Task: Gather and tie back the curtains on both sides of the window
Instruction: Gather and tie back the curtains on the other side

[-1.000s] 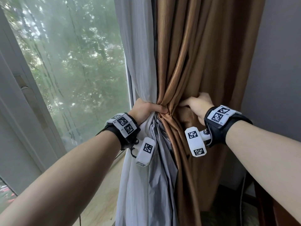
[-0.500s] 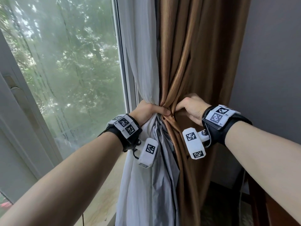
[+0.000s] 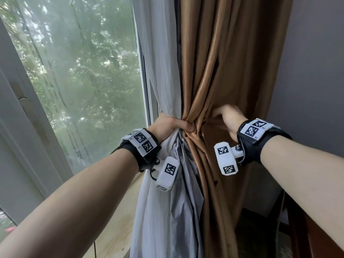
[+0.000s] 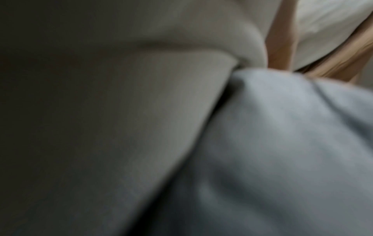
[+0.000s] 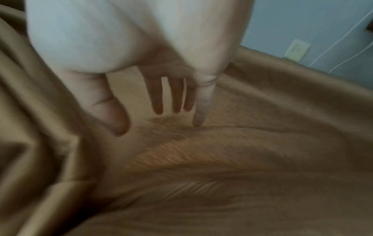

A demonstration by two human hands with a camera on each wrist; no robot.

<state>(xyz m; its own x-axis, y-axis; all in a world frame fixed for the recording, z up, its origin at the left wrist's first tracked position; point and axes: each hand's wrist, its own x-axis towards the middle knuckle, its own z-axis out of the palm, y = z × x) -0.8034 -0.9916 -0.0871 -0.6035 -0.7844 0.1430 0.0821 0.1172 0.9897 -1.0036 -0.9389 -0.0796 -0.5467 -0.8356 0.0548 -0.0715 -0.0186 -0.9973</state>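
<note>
brown curtain [image 3: 219, 75] ribbed (shiny) | sheer curtain [image 3: 160, 67] white | lining [image 3: 186, 192] grey | wall [image 3: 314, 71] grey-blue

Right hand [image 5: 141, 67], fingers [image 5: 157, 95] straight, reaches over brown curtain [image 5: 201, 159] folds (wall outlet [image 5: 296, 50] at two o'clock).

No words or numbers can be read; the wrist bands [image 3: 143, 143] carry only black-and-white square codes (small characters beside them are too tiny to make out).
</note>
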